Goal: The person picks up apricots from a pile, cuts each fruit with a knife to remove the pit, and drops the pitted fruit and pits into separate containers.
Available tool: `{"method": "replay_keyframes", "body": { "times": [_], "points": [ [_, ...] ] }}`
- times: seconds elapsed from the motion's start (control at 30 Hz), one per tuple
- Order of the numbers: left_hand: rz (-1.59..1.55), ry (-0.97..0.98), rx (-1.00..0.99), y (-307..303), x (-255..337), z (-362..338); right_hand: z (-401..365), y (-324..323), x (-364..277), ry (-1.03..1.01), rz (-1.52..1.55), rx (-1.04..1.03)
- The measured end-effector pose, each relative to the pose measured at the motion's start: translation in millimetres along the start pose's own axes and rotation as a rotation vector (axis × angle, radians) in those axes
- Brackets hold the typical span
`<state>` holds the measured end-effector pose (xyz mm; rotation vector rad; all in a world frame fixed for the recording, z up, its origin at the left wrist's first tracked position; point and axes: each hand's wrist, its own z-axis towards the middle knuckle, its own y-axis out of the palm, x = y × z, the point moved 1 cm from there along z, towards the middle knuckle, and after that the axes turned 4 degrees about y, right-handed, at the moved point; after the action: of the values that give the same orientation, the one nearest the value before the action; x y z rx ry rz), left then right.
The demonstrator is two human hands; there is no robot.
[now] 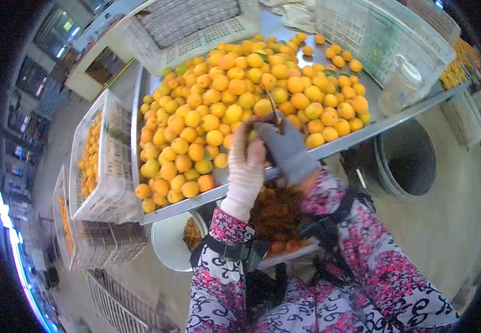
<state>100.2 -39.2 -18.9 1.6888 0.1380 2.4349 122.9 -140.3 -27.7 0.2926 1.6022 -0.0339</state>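
In the head view, a heap of orange-yellow apricots (196,133) covers much of a metal-edged table (196,203). My left hand (246,166), in a pale striped glove, is closed at the table's near edge. What its fingers hold, if anything, is mostly hidden. Against it, my right hand (287,147), in a grey glove, is closed round a small knife. The knife's thin curved blade (271,100) points up and away over the fruit. Below my hands, a container of darker orange fruit (276,213) is partly hidden by my sleeves.
White crates (121,202) of apricots stand at the left. Crates (196,53) also stand at the table's back, near a clear plastic jug (401,86). Under the near edge are a white bucket (165,244) and, at the right, a large dark barrel (382,166).
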Motion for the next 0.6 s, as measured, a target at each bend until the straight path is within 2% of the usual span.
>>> {"method": "replay_keyframes", "body": {
  "times": [0.03, 0.07, 0.1, 0.17, 0.23, 0.3, 0.37, 0.4, 0.47, 0.5, 0.57, 0.6],
  "points": [
    [0.059, 0.052, -0.055, -6, -4, 1, 4, -6, -5, -0.02, -0.182, -0.119],
    [0.123, -0.031, -0.11, -6, 6, -2, 3, -13, -13, -0.022, -0.178, -0.145],
    [-0.012, -0.159, -0.197, 2, 32, -3, 0, -19, -23, 0.026, -0.149, -0.238],
    [0.017, -0.197, -0.172, 3, 28, -5, -5, -17, -34, 0.077, -0.117, -0.333],
    [0.099, -0.167, -0.216, 1, 32, -6, -12, -18, -43, 0.203, -0.042, -0.308],
    [0.175, -0.138, -0.265, 3, 30, -5, -20, -18, -54, 0.215, -0.095, -0.279],
    [0.265, 0.064, -0.225, 3, 21, -3, -25, -15, -54, 0.207, 0.15, -0.322],
    [0.262, 0.057, -0.224, 3, 17, -4, -27, -14, -50, 0.214, 0.148, -0.32],
    [0.374, 0.056, -0.097, 5, 6, -7, -27, -15, -39, 0.274, 0.265, -0.288],
    [0.364, 0.045, -0.099, 8, 7, -7, -27, -14, -36, 0.283, 0.257, -0.278],
    [0.326, 0.062, -0.009, 10, 8, -10, -29, -8, -28, 0.233, 0.321, -0.119],
    [0.336, 0.104, 0.034, 11, 6, -10, -31, -8, -25, 0.138, 0.238, -0.109]
  ]
}}
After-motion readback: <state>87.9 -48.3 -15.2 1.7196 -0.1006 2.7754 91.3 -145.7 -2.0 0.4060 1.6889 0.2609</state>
